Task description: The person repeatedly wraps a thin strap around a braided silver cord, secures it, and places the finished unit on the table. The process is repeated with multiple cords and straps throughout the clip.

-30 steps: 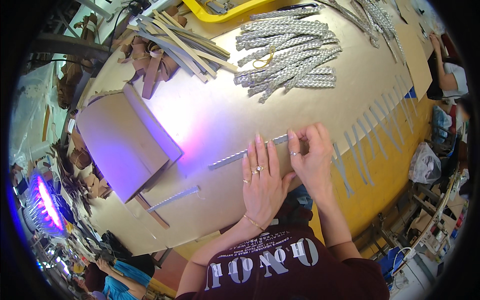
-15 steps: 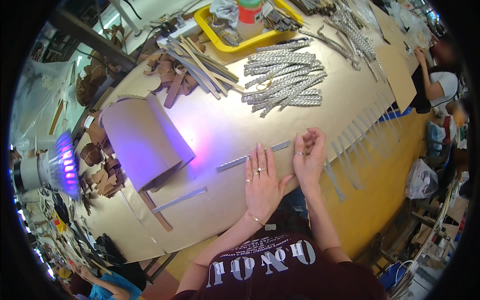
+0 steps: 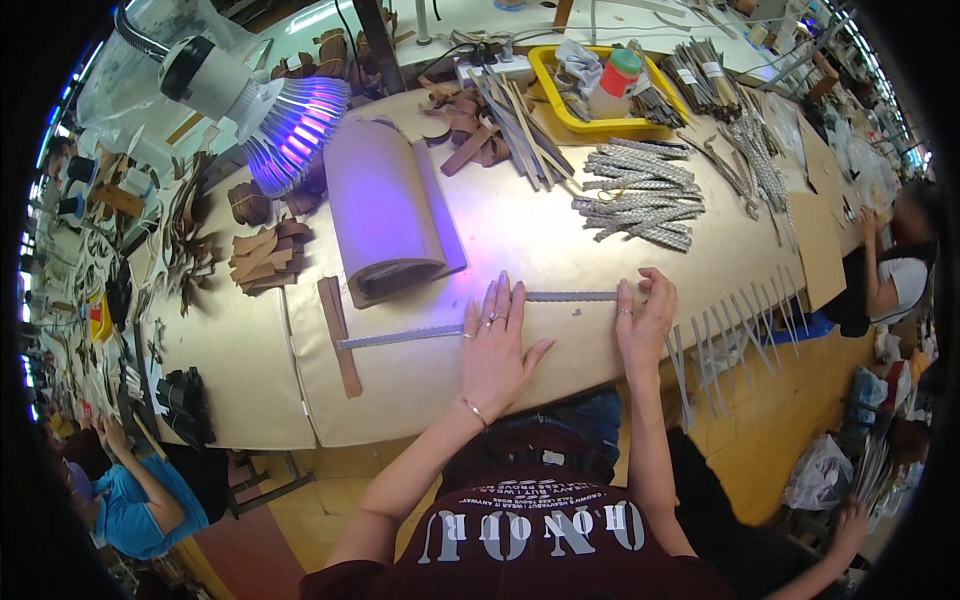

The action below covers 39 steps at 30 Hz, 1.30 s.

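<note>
My left hand lies palm down on the gold-coloured table, its fingers stretched out over a thin grey strip. To the right of those fingers a length of grey strip shows, running to my right hand. That hand is loosely curled, and a ringed finger touches the strip's right end. Left of my left hand, another length of grey strip reaches across a flat brown strip. Whether the two grey lengths join under my hand is hidden.
A curled brown sheet stands under a lit lamp. Braided grey strips lie behind my hands, near a yellow tray. Thin strips hang off the right table edge. Co-workers sit at both sides.
The whole view has shifted, showing more of the table's left side. My right fingers, beside the strip before, now touch its end. The two grey lengths look closer to one line.
</note>
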Motion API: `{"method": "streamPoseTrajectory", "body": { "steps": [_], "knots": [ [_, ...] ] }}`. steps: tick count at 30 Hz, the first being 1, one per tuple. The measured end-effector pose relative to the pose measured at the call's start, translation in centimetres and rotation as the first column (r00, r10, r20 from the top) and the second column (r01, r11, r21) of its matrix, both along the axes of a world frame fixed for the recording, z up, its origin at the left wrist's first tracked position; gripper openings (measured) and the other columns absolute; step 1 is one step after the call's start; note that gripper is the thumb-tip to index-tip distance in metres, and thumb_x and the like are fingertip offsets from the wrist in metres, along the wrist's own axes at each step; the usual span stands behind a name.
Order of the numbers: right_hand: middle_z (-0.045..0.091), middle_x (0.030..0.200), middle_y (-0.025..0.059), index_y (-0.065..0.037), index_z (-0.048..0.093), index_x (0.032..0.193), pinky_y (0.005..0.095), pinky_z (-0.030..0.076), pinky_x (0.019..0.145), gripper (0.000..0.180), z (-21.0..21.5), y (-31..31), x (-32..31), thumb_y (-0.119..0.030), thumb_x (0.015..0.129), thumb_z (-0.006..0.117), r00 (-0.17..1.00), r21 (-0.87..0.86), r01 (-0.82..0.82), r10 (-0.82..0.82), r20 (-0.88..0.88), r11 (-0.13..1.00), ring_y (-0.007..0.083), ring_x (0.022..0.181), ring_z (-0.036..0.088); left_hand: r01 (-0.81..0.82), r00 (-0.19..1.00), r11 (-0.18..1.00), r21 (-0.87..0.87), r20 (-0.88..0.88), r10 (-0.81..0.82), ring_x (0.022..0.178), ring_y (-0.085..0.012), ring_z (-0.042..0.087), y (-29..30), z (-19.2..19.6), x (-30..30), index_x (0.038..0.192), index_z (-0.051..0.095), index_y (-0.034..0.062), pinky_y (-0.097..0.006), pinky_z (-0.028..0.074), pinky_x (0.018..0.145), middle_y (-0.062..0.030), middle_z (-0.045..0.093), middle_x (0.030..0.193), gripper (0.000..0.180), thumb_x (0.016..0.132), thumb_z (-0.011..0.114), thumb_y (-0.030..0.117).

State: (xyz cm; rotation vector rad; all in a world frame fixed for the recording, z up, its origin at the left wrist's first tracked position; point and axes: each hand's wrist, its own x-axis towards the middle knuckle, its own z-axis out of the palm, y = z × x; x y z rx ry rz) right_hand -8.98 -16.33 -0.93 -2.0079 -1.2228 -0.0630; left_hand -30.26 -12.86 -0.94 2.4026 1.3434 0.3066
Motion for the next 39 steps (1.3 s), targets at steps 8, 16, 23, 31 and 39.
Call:
{"method": "streamPoseTrajectory", "body": {
  "steps": [8,16,23,31,39],
  "knots": [
    [0.056,0.099,0.0166,-0.001,0.057,0.113,0.0432,0.045,0.083,0.023,-0.8,-0.5,0.6,-0.003,0.090,0.062,0.998,0.034,0.019,-0.017,-0.060,0.999,0.0325,0.093,0.056,-0.021,0.997,0.992,0.126,-0.068,0.029,0.150,-0.0373,0.018,-0.2,-0.4,0.2,0.152,0.030,-0.0014,-0.057,0.009,0.120,-0.0198,0.023,0.162,0.082,0.096,0.048,0.055],
    [0.061,0.082,0.0080,0.001,0.059,0.106,0.0298,0.048,0.066,0.012,-1.5,-0.6,0.8,-0.003,0.095,0.058,0.969,0.191,0.148,-0.104,-0.226,0.970,0.0149,0.071,0.057,-0.038,0.999,0.986,0.160,-0.032,0.044,0.150,-0.0399,0.018,-0.5,0.5,0.7,0.150,0.035,-0.0017,-0.060,0.011,0.119,-0.0232,0.022,0.161,0.076,0.095,0.055,0.047],
    [0.060,0.079,0.0089,0.001,0.060,0.106,0.0315,0.049,0.063,0.015,-0.7,-0.6,0.5,-0.005,0.092,0.061,0.950,0.130,0.172,-0.130,-0.283,0.977,0.0170,0.067,0.057,0.131,0.984,0.984,0.116,0.103,-0.144,0.144,-0.0379,0.031,2.4,1.0,3.9,0.123,0.060,0.0017,-0.050,0.028,0.116,-0.0239,0.037,0.153,0.036,0.096,0.058,0.025],
    [0.060,0.077,0.0077,0.000,0.060,0.106,0.0302,0.049,0.063,0.016,-0.9,0.0,0.4,-0.005,0.091,0.062,0.943,0.169,0.188,-0.130,-0.308,0.967,0.0155,0.066,0.059,0.040,0.959,0.983,0.179,0.269,-0.089,0.092,-0.0279,0.066,1.8,2.1,-0.3,0.099,0.069,0.0064,-0.045,0.041,0.092,-0.0103,0.072,0.096,0.013,0.088,0.067,0.012],
    [0.061,0.086,0.0109,-0.005,0.061,0.100,0.0428,0.046,0.076,0.014,-0.4,-0.3,0.2,-0.008,0.087,0.063,0.980,0.136,0.044,-0.016,-0.200,0.990,0.0294,0.082,0.060,-0.202,0.979,0.920,0.337,0.095,0.180,0.098,-0.0239,0.062,1.4,1.9,-11.3,0.101,0.069,0.0085,-0.040,0.034,0.097,-0.0063,0.071,0.100,0.016,0.085,0.069,0.010]
  ]
}}
